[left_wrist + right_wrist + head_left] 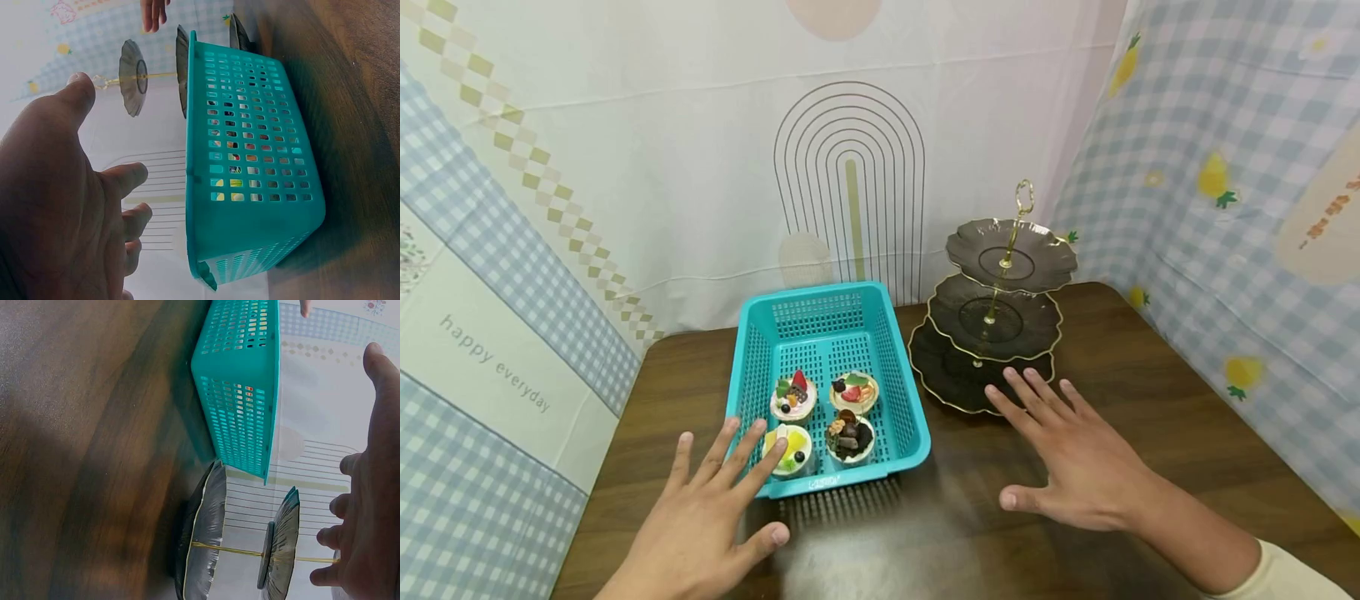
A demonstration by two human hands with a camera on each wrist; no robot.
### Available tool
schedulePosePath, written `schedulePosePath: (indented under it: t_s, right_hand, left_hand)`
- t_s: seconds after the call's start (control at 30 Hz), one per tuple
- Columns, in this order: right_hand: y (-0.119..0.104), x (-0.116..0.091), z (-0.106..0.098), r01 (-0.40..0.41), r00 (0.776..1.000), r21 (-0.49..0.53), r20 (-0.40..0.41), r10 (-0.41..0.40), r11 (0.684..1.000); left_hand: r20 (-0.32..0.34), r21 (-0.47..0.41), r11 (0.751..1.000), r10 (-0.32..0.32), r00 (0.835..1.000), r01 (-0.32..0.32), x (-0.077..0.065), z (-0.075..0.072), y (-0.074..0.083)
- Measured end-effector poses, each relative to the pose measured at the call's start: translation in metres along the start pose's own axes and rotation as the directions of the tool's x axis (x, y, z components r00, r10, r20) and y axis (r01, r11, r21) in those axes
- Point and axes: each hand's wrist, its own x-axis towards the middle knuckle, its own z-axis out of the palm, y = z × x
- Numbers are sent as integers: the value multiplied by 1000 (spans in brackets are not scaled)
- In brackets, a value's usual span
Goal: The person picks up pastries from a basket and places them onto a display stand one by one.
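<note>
A turquoise plastic basket (752,333) stands on the wooden table with several small decorated cakes inside. Among them are a chocolate-topped cupcake (850,439), a fruit tart (854,392), a strawberry-topped cupcake (793,398) and one with yellow fruit (797,454). My left hand (703,508), fingers spread and holding nothing, hovers at the basket's near left corner and overlaps it in the head view. To the right, my right hand (1075,467) is likewise spread with nothing in it, in front of a three-tier dark cake stand (1000,321) with gold rims and a gold handle.
The brown table (955,533) runs back to a white patterned cloth (715,167). Blue checked cloth with pineapples (1210,250) hangs at the right, and another checked cloth (475,467) at the left. The basket and cake stand are close side by side.
</note>
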Motion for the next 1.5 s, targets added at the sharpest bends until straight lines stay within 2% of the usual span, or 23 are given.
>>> schedulePosePath:
  t_s: [0.23,0.6,0.8,1.03,1.3,1.5]
  right_hand:
    - [1,1,4,15,999,48,-51,-13,999]
    - [0,14,8,-6,999,178,-42,13,984]
    - [-2,25,9,-8,999,207,-30,15,978]
    - [-6,41,13,35,999,217,-40,-27,976]
    - [-9,49,19,63,997,230,-48,-54,971]
    - [-13,55,22,93,995,223,-63,-81,970]
  left_hand:
    - [10,-13,1000,-1,1000,1,-2,2,2]
    - [18,-61,998,2,1000,-1,-13,14,11]
    - [42,-75,997,-9,999,12,-18,21,13]
    - [68,-98,994,-42,997,49,-23,24,12]
    - [-9,-5,1000,6,1000,-6,-28,30,11]
    - [-61,30,999,19,998,-17,-32,36,9]
